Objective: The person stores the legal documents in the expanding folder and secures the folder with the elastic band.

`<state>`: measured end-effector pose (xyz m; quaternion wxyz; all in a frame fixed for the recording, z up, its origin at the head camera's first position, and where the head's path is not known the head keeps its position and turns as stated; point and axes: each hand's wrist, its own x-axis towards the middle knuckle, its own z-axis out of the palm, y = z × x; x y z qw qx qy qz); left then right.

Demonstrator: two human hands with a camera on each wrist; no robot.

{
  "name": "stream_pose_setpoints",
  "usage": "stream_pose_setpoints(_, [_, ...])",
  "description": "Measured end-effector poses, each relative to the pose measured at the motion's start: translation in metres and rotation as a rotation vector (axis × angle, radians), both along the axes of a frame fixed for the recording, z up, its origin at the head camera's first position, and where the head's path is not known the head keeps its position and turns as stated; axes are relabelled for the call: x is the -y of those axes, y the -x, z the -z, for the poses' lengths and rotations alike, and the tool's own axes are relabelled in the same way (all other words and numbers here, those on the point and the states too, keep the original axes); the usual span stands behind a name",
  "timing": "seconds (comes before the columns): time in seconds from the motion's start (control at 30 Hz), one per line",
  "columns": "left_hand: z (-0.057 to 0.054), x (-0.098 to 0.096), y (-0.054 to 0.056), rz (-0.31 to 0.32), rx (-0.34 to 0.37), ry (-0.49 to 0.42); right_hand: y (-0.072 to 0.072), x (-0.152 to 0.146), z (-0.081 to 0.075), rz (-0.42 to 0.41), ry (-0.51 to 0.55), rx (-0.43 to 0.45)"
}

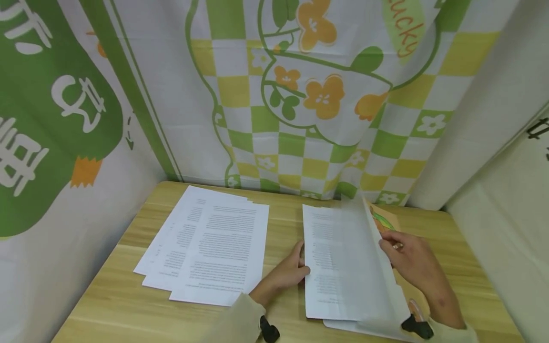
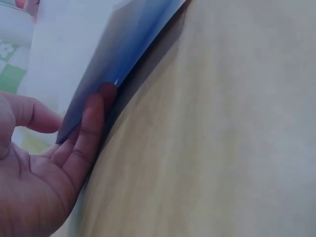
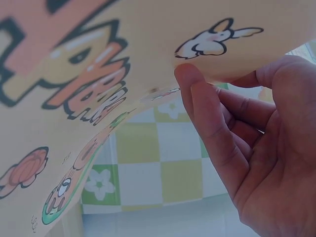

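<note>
My left hand [image 1: 285,271] pinches the left edge of some printed sheets [image 1: 321,247], thumb on top and fingers underneath. The left wrist view shows the lifted paper edge [image 2: 74,103] between thumb and fingers, close over the wood. A file folder has a translucent leaf [image 1: 364,267] lying over the right part of these sheets. My right hand [image 1: 413,262] pinches the folder's right side between thumb and fingers. From the right wrist, the folder's tan cartoon-printed face [image 3: 148,44] shows, bent in a curve, with a small white animal drawn near the fingertips.
Several printed sheets [image 1: 223,247] lie fanned and overlapping on the left of the wooden table [image 1: 128,309]. A patterned curtain [image 1: 300,143] hangs along the table's back edge, and pale cloth [image 1: 506,214] hangs on the right side.
</note>
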<state>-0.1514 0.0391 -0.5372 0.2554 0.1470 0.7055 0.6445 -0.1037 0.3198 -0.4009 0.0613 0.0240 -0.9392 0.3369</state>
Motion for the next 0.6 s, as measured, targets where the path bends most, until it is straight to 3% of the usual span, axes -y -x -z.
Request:
stream_pose_setpoints(0.23, [0.0,0.011,-0.007,0.02,0.063,-0.114,0.0,-0.002,0.0,-0.008,-0.003,0.004])
stream_pose_setpoints(0.6, [-0.001,0.007,-0.005,0.049,0.03,-0.165,-0.001,-0.001,0.001,-0.006,0.006,-0.005])
